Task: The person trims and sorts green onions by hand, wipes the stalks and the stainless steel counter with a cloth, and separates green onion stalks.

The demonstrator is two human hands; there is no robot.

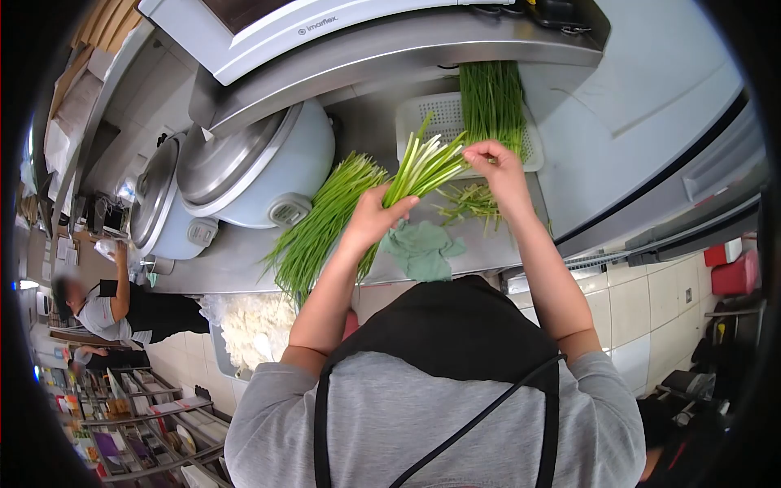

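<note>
My left hand [376,215] is closed around a bunch of chives [419,169], whose pale cut ends fan upward and whose green leaves hang down past my wrist. Beside those ends, my right hand [496,167] pinches at the tip of one stalk. A pile of chives [325,215] lies on the steel counter to the left of my left hand. More chives [492,102] rest in a white perforated basket [413,110] at the back. Loose trimmings [476,202] are scattered below my right hand. A green cloth [423,248] lies at the counter's front edge.
Two large rice cookers [259,175] stand on the left. A steel shelf [390,69] with a white appliance [301,32] overhangs the back. A tub of pale shredded food [256,329] sits low at left. Another person [122,305] stands farther left.
</note>
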